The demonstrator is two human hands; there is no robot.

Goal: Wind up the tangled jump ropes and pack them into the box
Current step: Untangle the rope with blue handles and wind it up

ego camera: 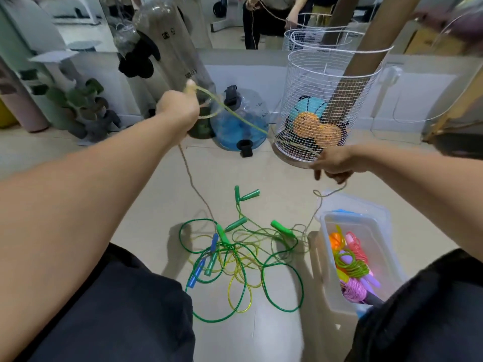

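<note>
I find the task part done: the clear plastic storage box [376,259] at my right knee already holds several coiled ropes in pink, orange and yellow-green, while a tangled heap of green and yellow plastic jump ropes [235,259] with green and blue handles lies unwound on the floor between my knees. My left hand [180,111], raised, is curled round loops of a thin pale yellow-green rope [193,184]. My right hand [333,163] pinches its other run above the box; in my judgement most winding remains.
</note>
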